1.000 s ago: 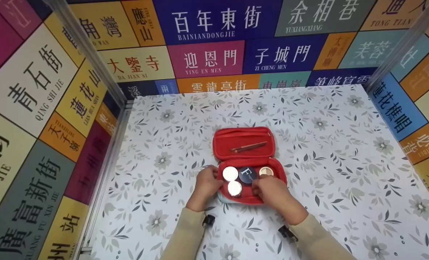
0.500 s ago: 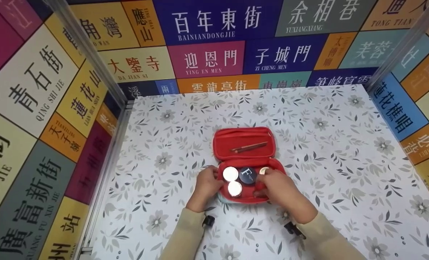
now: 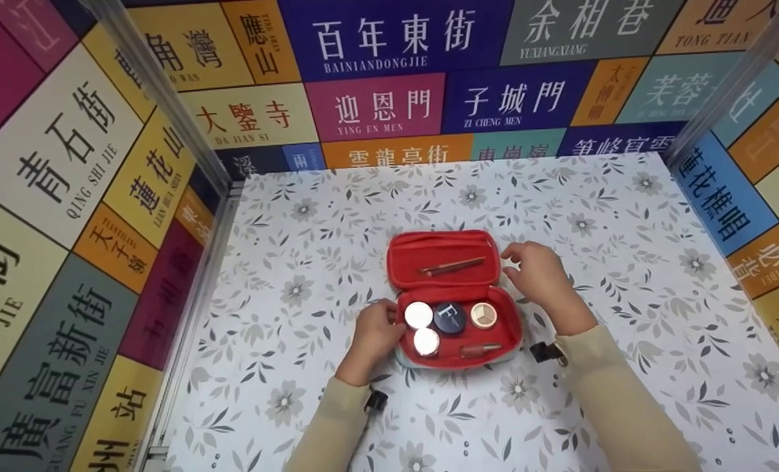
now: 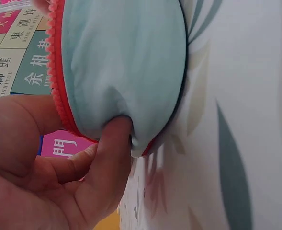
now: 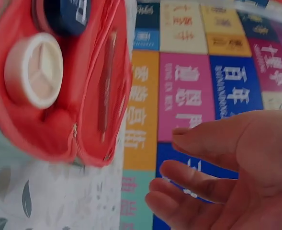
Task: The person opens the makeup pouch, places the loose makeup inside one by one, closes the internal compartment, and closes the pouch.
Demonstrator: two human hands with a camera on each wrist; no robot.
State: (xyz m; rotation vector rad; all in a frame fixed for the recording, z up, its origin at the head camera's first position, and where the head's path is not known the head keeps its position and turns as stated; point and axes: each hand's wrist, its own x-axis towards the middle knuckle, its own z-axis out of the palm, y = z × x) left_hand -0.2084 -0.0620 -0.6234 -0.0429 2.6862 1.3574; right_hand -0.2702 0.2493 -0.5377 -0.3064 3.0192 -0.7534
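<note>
A red-lined zip makeup pouch (image 3: 455, 358) lies unfolded on the table, its outside pale mint fabric. My left hand (image 3: 375, 334) pinches its left side; in the left wrist view a finger dents the mint cloth (image 4: 126, 57). The base holds two shiny white round compacts (image 3: 418, 315), a dark round case (image 3: 450, 318) marked F, a three-part concealer pot (image 3: 483, 315) and a lip gloss tube (image 3: 480, 350). A slim brown pencil (image 3: 455, 265) lies in the lid (image 3: 442, 246). Beside the lid's right edge, my right hand (image 3: 539, 272) holds nothing, its fingers loosely bent.
The tabletop (image 3: 324, 229) has a white cover printed with grey leaves and flowers. Panels with coloured street-name signs (image 3: 376, 105) rise at the back, left and right. A metal frame post (image 3: 199, 131) stands at the back left corner.
My right hand has left the inside of the base and moved up and right, beside the lid. The gloss tube now shows in the base. The left hand stays put.
</note>
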